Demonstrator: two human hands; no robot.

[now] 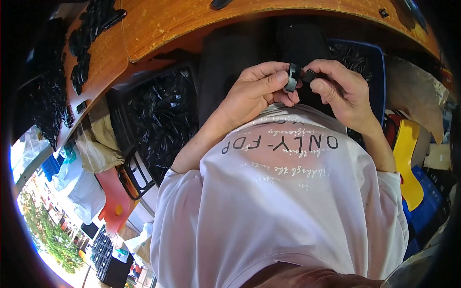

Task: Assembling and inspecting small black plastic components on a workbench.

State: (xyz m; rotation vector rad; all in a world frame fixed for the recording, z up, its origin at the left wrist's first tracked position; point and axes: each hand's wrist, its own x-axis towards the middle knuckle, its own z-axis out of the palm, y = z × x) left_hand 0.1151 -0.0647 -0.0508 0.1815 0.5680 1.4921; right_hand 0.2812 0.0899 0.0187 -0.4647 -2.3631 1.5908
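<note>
Two hands meet in front of the lap, between 1 and 2 o'clock from the middle of the view. The left hand [259,90] grips a black ring [292,82] on edge, thumb on its near face and fingers curled beneath. The right hand [345,91] pinches a small black block [309,76] between thumb and forefinger, just to the 3 o'clock side of the ring; whether the two pieces touch, I cannot tell.

Below, toward 5 o'clock, is the person's white shirt [293,206], printed with lettering; dark trousers [228,57] lie toward 12. The orange-brown bench [192,19] arcs across the top from 10 to 2 o'clock. At 10, black parts [82,72] lie along it in a row, and a denser pile [45,108] sits between 9 and 10.

Glossy black pieces [161,120] fill a dark crate at 10 o'clock, beside the trousers. A blue crate [383,72] at 2, behind the right hand, holds more dark pieces. A yellow panel [407,165] stands at 3. At 8 there are a red panel [113,197], a white bag [84,192] and green plants [53,235].
</note>
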